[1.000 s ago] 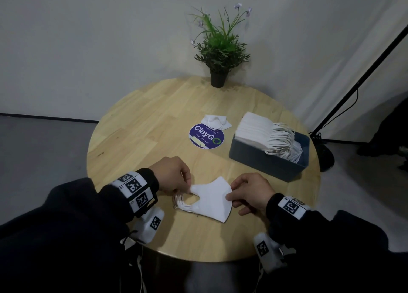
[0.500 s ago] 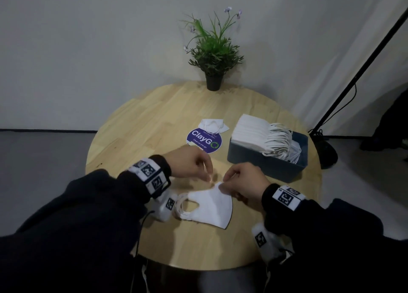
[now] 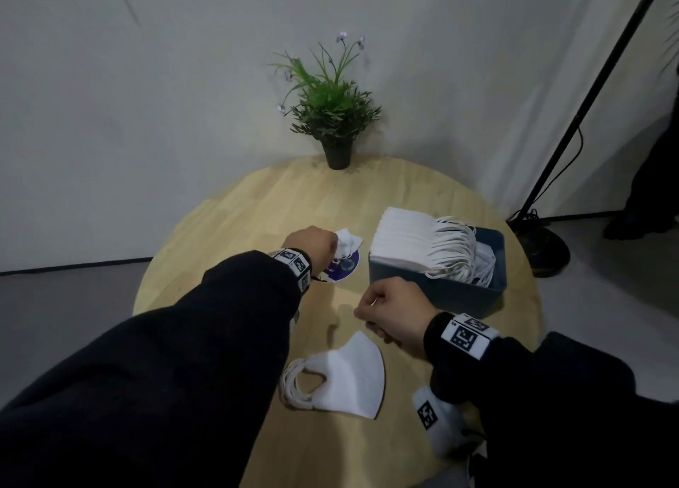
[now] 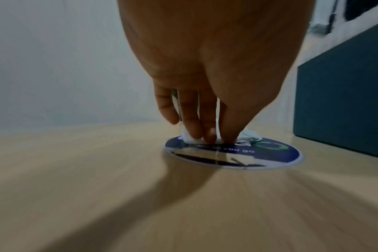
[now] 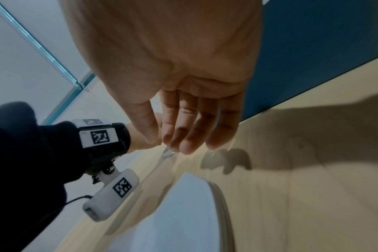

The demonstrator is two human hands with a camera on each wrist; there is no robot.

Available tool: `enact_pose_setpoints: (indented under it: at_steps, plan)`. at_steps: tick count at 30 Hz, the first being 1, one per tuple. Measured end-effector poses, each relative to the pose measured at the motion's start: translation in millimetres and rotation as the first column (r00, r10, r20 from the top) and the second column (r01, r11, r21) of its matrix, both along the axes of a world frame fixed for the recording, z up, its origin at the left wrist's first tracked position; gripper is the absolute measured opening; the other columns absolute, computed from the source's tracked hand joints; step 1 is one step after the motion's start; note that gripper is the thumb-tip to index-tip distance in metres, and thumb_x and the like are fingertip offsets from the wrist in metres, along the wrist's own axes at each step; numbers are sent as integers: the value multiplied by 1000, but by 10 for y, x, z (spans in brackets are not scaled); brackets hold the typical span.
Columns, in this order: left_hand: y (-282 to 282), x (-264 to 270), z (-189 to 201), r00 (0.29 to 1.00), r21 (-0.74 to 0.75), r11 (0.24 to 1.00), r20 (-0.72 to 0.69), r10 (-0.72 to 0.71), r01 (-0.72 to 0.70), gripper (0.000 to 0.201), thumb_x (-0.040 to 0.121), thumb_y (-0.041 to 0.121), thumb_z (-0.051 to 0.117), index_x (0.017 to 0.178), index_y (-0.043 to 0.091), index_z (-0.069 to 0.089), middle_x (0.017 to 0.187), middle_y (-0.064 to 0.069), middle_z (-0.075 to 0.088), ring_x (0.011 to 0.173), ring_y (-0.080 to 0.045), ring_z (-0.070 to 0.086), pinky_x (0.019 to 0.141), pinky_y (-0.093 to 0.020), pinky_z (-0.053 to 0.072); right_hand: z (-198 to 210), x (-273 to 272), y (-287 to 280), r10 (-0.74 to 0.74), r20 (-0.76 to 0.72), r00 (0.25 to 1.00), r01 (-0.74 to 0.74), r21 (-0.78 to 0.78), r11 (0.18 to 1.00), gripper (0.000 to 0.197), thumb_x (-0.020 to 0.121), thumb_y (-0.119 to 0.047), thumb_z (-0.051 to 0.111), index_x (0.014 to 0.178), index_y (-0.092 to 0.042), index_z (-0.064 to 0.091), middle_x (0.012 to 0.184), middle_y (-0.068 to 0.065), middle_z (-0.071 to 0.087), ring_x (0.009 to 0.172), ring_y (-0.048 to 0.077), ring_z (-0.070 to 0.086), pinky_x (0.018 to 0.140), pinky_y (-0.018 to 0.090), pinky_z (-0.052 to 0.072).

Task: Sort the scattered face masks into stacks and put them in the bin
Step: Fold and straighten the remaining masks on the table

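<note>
Left hand [image 3: 311, 244] pinching crumpled white mask [image 3: 347, 243] atop round blue sticker [image 4: 268, 151], "you go" legible only at left wrist. Right hand [image 3: 395, 313] loosely curled, holding nothing. Mask stack [image 3: 341, 379] near surface [image 3: 239, 230] front edge; bin [image 3: 437, 289] filled with masks.

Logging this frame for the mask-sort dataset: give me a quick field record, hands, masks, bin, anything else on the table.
left hand: fingers pinch the loose face mask lying partly on the round blue sticker
right hand: loosely curled above the table, holds nothing
near stack of masks: flat on the round wooden table, in front of both hands, untouched
bin: dark blue, right of the sticker, holds the tall stack of masks, ear loops hanging over the pile's right side
potted plant: far edge of the table
</note>
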State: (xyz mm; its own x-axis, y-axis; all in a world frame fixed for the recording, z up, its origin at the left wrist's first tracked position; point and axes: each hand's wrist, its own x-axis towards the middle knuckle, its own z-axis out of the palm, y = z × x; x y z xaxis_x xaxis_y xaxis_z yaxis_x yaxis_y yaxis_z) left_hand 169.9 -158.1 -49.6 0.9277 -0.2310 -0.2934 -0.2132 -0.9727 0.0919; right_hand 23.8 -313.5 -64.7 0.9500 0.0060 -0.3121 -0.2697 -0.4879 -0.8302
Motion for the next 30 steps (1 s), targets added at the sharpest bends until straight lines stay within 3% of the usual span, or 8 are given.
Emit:
enact_pose_setpoints:
  at_steps: [4, 7, 13, 18, 22, 24, 26, 30]
  plan:
    - [200, -230, 24, 958, -209, 954, -234, 166, -217, 43, 88, 37, 57, 94, -3, 69, 90, -26, 69, 90, -40, 71, 71, -38, 52, -7, 21, 42, -19, -89, 996, 28, 92, 995, 23, 90, -31, 71, 84, -8, 70, 69, 10, 68, 52, 27, 57, 48, 34, 46]
    - [529, -474, 38, 854, -537, 698, -472, 218, -474, 12, 90, 18, 67, 88, 8, 72, 79, -11, 69, 65, -26, 60, 63, -32, 47, 16, 6, 107, -49, -169, 984, 85, 209, 974, 31, 94, -36, 66, 87, -6, 66, 79, 14, 63, 57, 26, 56, 50, 31, 45]
    - [695, -1113, 444, 797, -773, 271, -603, -35, -573, 18, 90, 17, 67, 104, 7, 71, 100, -10, 67, 74, -18, 64, 60, -28, 50, 138, -39, 236, -38, -228, 973, 115, 337, 935, 39, 101, -45, 60, 102, -6, 62, 74, 5, 52, 61, 20, 52, 62, 33, 52]
    - [826, -1458, 697, 802, -811, -87, -547, -241, -579, 11, 77, 21, 63, 83, 13, 67, 108, -13, 70, 91, -25, 66, 75, -36, 52, 273, -96, 292, -121, -365, 923, 309, 518, 797, 50, 97, -48, 65, 117, -1, 66, 85, 13, 71, 70, 30, 69, 59, 33, 57]
    - [941, -1463, 741, 803, -777, -217, -543, -244, -591, 11, 82, 16, 58, 77, 12, 67, 105, -19, 71, 93, -32, 70, 82, -39, 53, 401, -135, 255, 14, -351, 936, 247, 687, 684, 45, 96, -29, 68, 132, -1, 66, 113, 18, 72, 95, 34, 69, 74, 41, 58]
    - [993, -1417, 735, 789, -747, -256, -585, -189, -614, 12, 86, 13, 55, 80, 10, 65, 103, -21, 71, 90, -34, 71, 85, -41, 53, 461, -129, 220, -25, -274, 961, 227, 738, 635, 44, 98, -16, 66, 138, -2, 59, 111, 17, 73, 89, 28, 72, 71, 39, 61]
    - [1040, -1384, 728, 776, -718, -313, -619, -122, -622, 15, 90, 11, 51, 81, 8, 62, 96, -19, 71, 85, -33, 72, 81, -38, 55, 538, -164, 188, -106, -266, 958, 275, 755, 595, 40, 99, -25, 65, 132, -4, 62, 103, 19, 73, 82, 26, 75, 64, 40, 64]
    - [1055, -1401, 741, 723, -571, -497, -664, -188, -654, 18, 93, 13, 48, 79, 10, 58, 95, -17, 72, 85, -30, 73, 76, -35, 62, 489, -272, 283, -76, -345, 936, 305, 683, 664, 67, 82, -59, 71, 127, -9, 63, 122, 20, 72, 104, 36, 75, 79, 53, 62]
